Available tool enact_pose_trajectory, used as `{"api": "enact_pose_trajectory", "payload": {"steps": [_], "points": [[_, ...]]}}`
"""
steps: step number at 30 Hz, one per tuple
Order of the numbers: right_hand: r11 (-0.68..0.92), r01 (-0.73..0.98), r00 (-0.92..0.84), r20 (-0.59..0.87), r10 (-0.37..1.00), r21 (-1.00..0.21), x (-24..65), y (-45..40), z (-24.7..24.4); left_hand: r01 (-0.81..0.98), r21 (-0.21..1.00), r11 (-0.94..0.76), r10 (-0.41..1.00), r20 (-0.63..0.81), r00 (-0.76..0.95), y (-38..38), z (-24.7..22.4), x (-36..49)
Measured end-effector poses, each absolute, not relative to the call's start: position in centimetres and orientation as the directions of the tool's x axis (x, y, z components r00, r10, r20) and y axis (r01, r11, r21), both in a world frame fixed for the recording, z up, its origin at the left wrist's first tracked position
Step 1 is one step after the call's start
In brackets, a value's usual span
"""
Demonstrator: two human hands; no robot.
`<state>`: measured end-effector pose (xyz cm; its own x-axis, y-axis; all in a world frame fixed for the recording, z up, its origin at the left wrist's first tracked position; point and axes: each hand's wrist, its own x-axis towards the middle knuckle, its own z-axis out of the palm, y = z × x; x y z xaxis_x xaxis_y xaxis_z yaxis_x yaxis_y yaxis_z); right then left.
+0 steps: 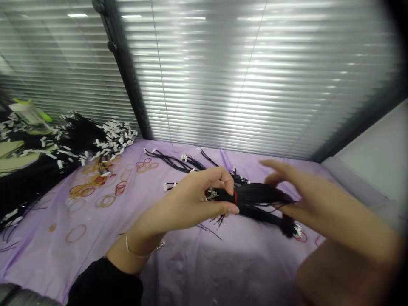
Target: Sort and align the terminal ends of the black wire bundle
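Note:
My left hand (204, 193) pinches a bundle of thin black wires (259, 193) near its left end, where bare metal tips stick out. Around the bundle by my fingertips sits a red rubber band (235, 197). My right hand (295, 189), blurred, is at the bundle's other end with its fingers spread above and below the wires; whether it touches them is unclear. Below lies a second black wire bundle (263, 214) with white connectors at its right end, partly hidden by my hands.
Loose rubber bands (106, 199) in tan and red lie on the purple table cover (114, 250). At left is a large heap of black wires with white connectors (114, 136), near a clear container (30, 114). More wires (172, 160) lie behind my hands, before the window blinds (207, 85).

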<state>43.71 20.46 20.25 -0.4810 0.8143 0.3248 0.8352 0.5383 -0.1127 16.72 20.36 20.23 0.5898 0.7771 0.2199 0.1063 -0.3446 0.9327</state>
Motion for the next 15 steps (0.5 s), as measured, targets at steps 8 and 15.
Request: {"api": "enact_pose_trajectory", "payload": {"steps": [8, 15], "points": [[0.703, 0.709, -0.629, 0.398, 0.668, -0.058, 40.9, 21.4, 20.5, 0.349, 0.764, -0.542, 0.780, 0.304, 0.547, 19.9, 20.4, 15.7], [0.693, 0.714, -0.597, 0.605, 0.527, 0.101, 43.0, 20.8, 21.1, 0.410, 0.683, -0.604, 0.751, 0.317, 0.579, 19.4, 19.8, 17.3]]}}
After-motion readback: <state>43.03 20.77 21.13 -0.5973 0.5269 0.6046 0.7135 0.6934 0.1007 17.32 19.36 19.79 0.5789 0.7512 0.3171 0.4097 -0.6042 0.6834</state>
